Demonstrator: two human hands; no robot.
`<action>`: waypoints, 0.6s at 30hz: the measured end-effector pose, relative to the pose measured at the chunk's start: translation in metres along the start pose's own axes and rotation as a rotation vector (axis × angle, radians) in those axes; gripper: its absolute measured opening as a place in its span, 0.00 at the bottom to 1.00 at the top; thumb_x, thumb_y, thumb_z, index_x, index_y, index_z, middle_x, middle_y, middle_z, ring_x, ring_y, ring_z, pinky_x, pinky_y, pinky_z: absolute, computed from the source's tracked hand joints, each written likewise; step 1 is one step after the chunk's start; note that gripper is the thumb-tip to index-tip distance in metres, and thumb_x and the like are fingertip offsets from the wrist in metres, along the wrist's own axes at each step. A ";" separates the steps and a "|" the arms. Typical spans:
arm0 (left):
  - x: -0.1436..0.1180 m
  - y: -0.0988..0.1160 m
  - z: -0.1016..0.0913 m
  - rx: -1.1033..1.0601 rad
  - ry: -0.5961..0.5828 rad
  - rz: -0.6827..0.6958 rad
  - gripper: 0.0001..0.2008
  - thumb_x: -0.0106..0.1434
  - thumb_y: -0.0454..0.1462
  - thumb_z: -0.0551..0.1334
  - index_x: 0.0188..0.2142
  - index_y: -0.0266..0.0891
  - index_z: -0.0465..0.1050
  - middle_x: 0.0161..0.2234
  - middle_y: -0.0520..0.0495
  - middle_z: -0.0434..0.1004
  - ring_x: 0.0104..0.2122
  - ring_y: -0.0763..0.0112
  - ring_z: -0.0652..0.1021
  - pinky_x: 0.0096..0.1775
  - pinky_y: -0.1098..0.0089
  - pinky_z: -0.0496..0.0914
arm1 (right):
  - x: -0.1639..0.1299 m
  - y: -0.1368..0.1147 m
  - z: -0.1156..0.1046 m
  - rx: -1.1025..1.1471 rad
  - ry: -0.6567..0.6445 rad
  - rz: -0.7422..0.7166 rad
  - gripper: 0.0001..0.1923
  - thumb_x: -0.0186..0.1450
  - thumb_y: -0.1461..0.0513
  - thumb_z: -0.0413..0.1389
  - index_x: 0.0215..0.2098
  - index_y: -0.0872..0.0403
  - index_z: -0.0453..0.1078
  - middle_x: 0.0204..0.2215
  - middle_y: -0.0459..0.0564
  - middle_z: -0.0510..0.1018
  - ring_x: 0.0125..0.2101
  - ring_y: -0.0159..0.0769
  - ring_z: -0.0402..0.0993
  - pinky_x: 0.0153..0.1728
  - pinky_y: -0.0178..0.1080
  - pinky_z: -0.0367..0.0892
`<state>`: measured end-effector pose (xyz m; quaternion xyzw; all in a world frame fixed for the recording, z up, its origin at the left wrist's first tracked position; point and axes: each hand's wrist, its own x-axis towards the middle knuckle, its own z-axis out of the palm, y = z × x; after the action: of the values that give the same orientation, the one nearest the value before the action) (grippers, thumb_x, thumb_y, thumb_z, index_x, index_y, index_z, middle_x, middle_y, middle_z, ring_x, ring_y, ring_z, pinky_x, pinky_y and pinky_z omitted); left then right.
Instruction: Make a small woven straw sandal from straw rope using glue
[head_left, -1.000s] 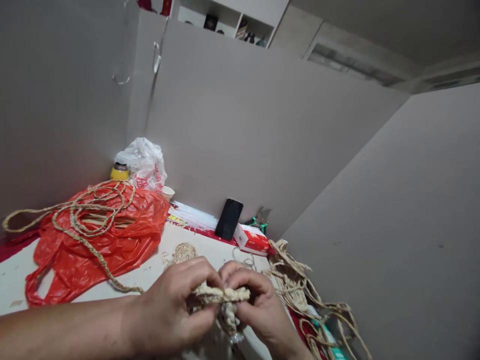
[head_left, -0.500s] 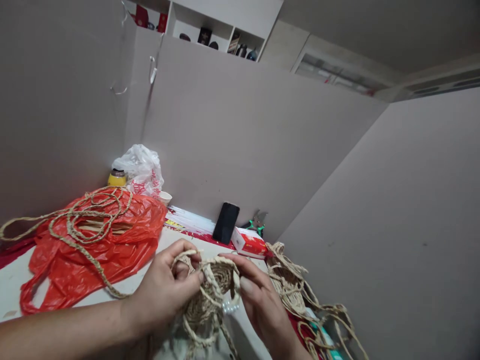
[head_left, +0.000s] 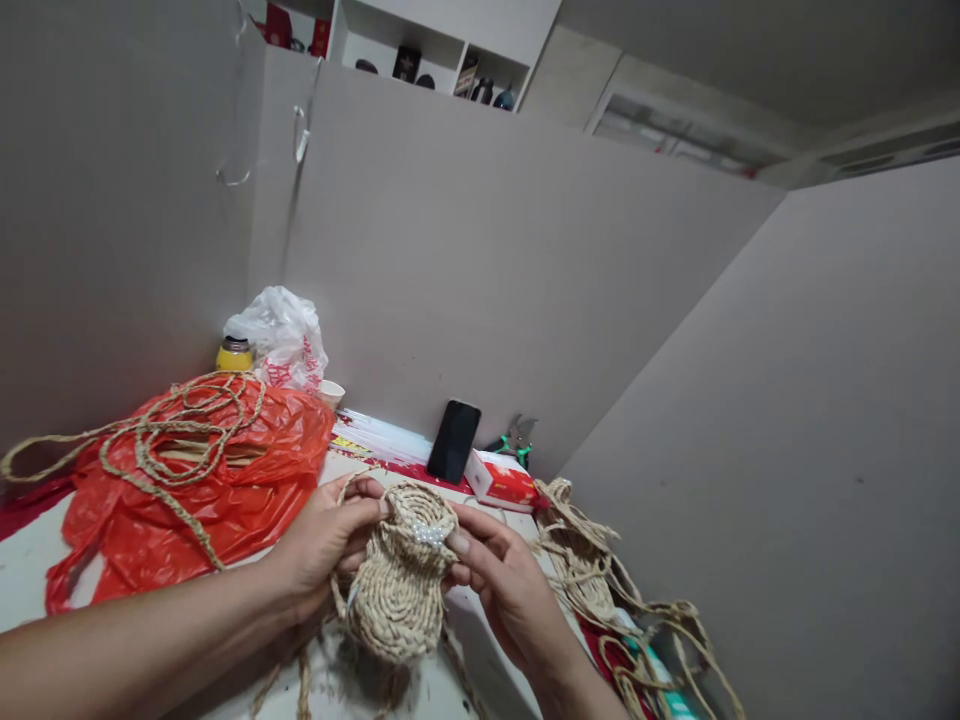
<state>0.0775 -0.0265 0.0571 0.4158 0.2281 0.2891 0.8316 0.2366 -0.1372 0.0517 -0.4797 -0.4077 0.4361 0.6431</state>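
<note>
Between my two hands is a small woven straw sole (head_left: 401,605), coiled from braided cord and narrowed at its waist. A cluster of pearl-like white beads (head_left: 430,535) sits near its far end. My left hand (head_left: 330,540) pinches its upper left edge, where a loop of braid stands out. My right hand (head_left: 499,565) grips the right edge by the beads, thumb on top. Loose braided strands (head_left: 304,685) hang below it over the table. The sole's underside is hidden from me.
A red plastic bag (head_left: 247,490) with a coil of braided cord (head_left: 161,485) lies at left. Behind stand a yellow jar (head_left: 234,355), a white bag (head_left: 281,335), a phone (head_left: 454,440), a red-and-white box (head_left: 502,482) and green-handled pruners (head_left: 519,437). More woven straw (head_left: 577,565) lies at right.
The straw piece has been turned over, so its broad coiled face and the beads now show on top. Both hands have shifted their hold along its edges.
</note>
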 end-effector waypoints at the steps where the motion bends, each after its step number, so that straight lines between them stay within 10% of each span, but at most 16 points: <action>1: 0.001 0.000 -0.001 -0.009 -0.014 -0.004 0.14 0.48 0.35 0.65 0.31 0.40 0.61 0.14 0.64 0.54 0.12 0.86 0.47 0.15 0.79 0.41 | 0.000 0.000 0.000 0.001 0.006 0.005 0.17 0.58 0.60 0.63 0.46 0.53 0.74 0.37 0.52 0.79 0.28 0.32 0.71 0.26 0.34 0.69; 13: 0.002 0.001 -0.005 0.054 -0.069 0.044 0.13 0.51 0.36 0.66 0.34 0.40 0.63 0.18 0.61 0.61 0.12 0.87 0.53 0.15 0.80 0.45 | 0.002 0.002 -0.003 -0.011 0.021 0.000 0.16 0.55 0.60 0.65 0.42 0.54 0.74 0.31 0.49 0.78 0.25 0.30 0.69 0.24 0.33 0.68; 18: 0.011 0.000 -0.008 0.126 -0.007 0.033 0.14 0.53 0.43 0.66 0.32 0.40 0.63 0.17 0.62 0.55 0.12 0.87 0.49 0.14 0.80 0.43 | 0.007 -0.011 -0.013 -0.062 0.306 -0.012 0.18 0.53 0.57 0.64 0.41 0.54 0.73 0.28 0.46 0.77 0.23 0.30 0.69 0.20 0.31 0.66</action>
<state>0.0802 -0.0149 0.0507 0.4722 0.2359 0.2863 0.7996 0.2525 -0.1361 0.0608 -0.5576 -0.3208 0.3413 0.6853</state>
